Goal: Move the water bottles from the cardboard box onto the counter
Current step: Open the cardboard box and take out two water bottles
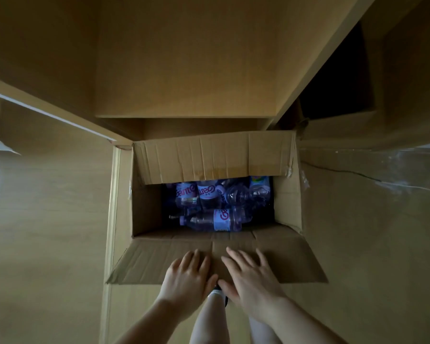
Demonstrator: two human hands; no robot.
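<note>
Resting flat with fingers spread, the left hand (188, 276) and right hand (250, 274) are pressing the cardboard box (287, 194) flap; water bottles (210, 220) are seemingly lying jumbled inside.

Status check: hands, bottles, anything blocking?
Left hand and right hand open, flat on near flap. Water bottles in cardboard box. Far flap overhangs some.

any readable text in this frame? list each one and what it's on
"Ga": pink script on the label of the lying bottle, rest cut off.
"Gam", partial and sideways: labels of two rear bottles.
Colourful label at rear right: unreadable.
Cardboard box: no print visible.
</note>
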